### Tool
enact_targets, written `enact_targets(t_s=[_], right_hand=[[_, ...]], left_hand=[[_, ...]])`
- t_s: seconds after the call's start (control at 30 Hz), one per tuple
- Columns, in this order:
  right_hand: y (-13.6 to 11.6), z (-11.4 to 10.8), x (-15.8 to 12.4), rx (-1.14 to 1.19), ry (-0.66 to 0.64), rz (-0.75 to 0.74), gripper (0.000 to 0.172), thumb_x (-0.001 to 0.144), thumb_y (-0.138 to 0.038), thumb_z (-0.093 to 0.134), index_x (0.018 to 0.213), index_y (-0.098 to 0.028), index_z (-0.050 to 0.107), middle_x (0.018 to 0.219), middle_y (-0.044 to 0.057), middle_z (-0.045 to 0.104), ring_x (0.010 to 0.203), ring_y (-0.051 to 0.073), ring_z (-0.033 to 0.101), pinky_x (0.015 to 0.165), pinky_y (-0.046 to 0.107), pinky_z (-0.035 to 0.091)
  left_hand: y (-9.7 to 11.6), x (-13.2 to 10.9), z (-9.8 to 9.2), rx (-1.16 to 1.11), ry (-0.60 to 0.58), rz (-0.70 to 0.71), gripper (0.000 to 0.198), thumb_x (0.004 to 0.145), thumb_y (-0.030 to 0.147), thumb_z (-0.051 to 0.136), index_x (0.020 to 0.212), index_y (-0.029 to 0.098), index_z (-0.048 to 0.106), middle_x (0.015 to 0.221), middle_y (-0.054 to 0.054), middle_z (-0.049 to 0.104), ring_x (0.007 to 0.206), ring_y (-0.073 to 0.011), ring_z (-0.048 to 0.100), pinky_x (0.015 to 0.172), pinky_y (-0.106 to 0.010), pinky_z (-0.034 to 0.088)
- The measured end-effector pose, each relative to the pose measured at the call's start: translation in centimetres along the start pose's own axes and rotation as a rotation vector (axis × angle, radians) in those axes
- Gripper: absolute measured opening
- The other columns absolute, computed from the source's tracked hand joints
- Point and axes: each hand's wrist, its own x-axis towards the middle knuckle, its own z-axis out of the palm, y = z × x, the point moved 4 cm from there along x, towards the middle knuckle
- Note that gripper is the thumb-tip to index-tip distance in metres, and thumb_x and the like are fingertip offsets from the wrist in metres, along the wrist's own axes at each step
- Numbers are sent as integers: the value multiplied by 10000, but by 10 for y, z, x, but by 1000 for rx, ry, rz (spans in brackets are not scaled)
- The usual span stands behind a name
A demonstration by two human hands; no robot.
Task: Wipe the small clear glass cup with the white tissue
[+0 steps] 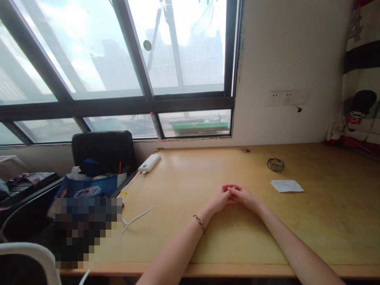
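Both my hands rest together on the wooden tabletop (pixel 190 241). My left hand (pixel 220 199) is closed, its fingers folded against those of my right hand (pixel 246 196). The right fingers lie partly over the left ones, and no object shows between them. A braided bracelet (pixel 199 223) circles my left wrist. Nearest to my right hand lies a flat white piece of paper (pixel 287 186), apart from it. Behind the paper sits a round, dark, patterned ring-like thing (pixel 275 170), whose kind I cannot make out.
A white power bank (pixel 150 162) with a cable lies at the table's far left edge. Another white cable (pixel 139 217) ends on the tabletop. Left of the table, a blue bag (pixel 89 186) stands on a black chair (pixel 102 148). Wall sockets (pixel 280 97) are at the back.
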Motion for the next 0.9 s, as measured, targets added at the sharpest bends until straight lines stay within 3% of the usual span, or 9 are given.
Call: enact_targets(t_s=[0.1,0.2,0.33,0.4,0.47,0.57,0.7,0.83,0.9], right_hand=[[-4,-1,-1,-189,33,-109,458,718,-423,515,1120,-205,491,1049,81,575,942,199,544,836,379,408],[-12,-10,-2,-494,187,-248,611,705,-424,524,1250,-226,331,1192,103,468,1004,214,507,883,396,370],[-22,-45,-5,-961,530,-313,618,731,-416,470,1274,-182,291,1305,138,298,1169,275,330,944,434,279],[-26,-73,-12,-1177,826,-207,617,740,-405,451,1257,-96,316,1333,200,207,1228,332,176,964,488,185],[-26,-101,-23,-1287,1077,-4,659,739,-424,446,1247,-26,312,1328,272,151,1220,394,126,925,561,139],[-24,-130,-37,-1310,1225,278,689,736,-510,410,1188,10,391,1265,334,237,1181,444,178,870,613,119],[-21,-136,-35,-1311,1093,365,637,758,-518,367,1088,10,500,1109,327,434,1107,423,332,861,573,192],[-18,-100,-10,-1232,721,110,540,808,-385,349,1236,-56,354,1054,233,530,1011,312,476,814,435,348],[-15,-70,-1,-1130,498,-51,433,829,-317,316,1208,-122,395,1044,167,561,978,254,510,814,390,375]], left_hand=[[2,-1,3,28,-5,17,370,662,369,599,950,145,540,898,-87,593,777,-172,582,689,-314,471],[7,0,-1,128,32,116,389,667,303,578,1027,172,514,989,-91,571,816,-167,567,654,-268,461],[22,-3,-28,513,378,239,251,711,289,481,907,155,562,650,-8,567,531,-90,496,501,-192,367],[34,-7,-39,695,545,293,203,714,288,458,785,145,584,484,39,458,442,-76,397,447,-183,281],[42,-10,-46,763,614,321,188,703,279,456,712,139,581,427,59,377,409,-71,324,423,-190,213],[47,-11,-47,770,619,321,180,692,267,452,695,136,574,416,65,346,395,-68,282,414,-196,176],[48,-12,-43,797,606,336,188,696,269,445,713,139,581,427,58,364,408,-72,288,422,-195,176],[50,-13,-41,831,590,348,202,710,278,438,743,143,584,432,60,355,409,-72,283,424,-195,164],[52,-14,-40,858,594,361,213,724,290,431,757,145,584,429,62,340,403,-74,280,424,-194,163]])
